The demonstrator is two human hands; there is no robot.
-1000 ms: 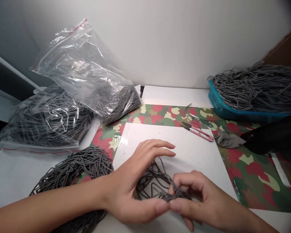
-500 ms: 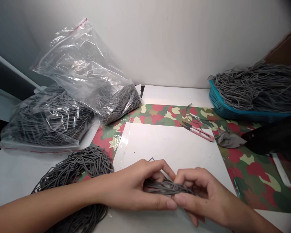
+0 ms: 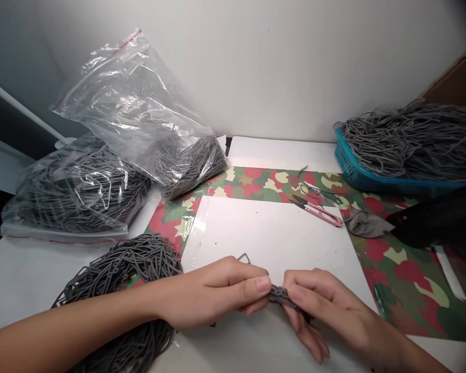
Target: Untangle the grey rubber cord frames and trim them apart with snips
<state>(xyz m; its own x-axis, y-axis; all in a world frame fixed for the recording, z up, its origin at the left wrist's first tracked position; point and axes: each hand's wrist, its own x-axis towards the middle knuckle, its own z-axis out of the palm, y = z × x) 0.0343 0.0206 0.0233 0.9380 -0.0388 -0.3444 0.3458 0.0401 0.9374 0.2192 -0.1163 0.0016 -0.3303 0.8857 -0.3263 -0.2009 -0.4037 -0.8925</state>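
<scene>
Our left hand (image 3: pixel 223 292) clasps the left portion of a bundle of grey strands (image 3: pixel 278 295), thumb pressed on top; our right hand (image 3: pixel 330 303) pinches the right portion. The bundle is over the near part of the white sheet (image 3: pixel 264 233). Our grip conceals most of it, so we cannot be certain how the strands are arranged. The pink snips (image 3: pixel 322 214) lie across the sheet's far right corner. Left of the sheet we find a dark grey heap (image 3: pixel 147 259); left of and beyond the sheet, two filled clear bags (image 3: pixel 81 189). Right of and beyond the sheet is the loaded blue basket (image 3: pixel 361 175).
</scene>
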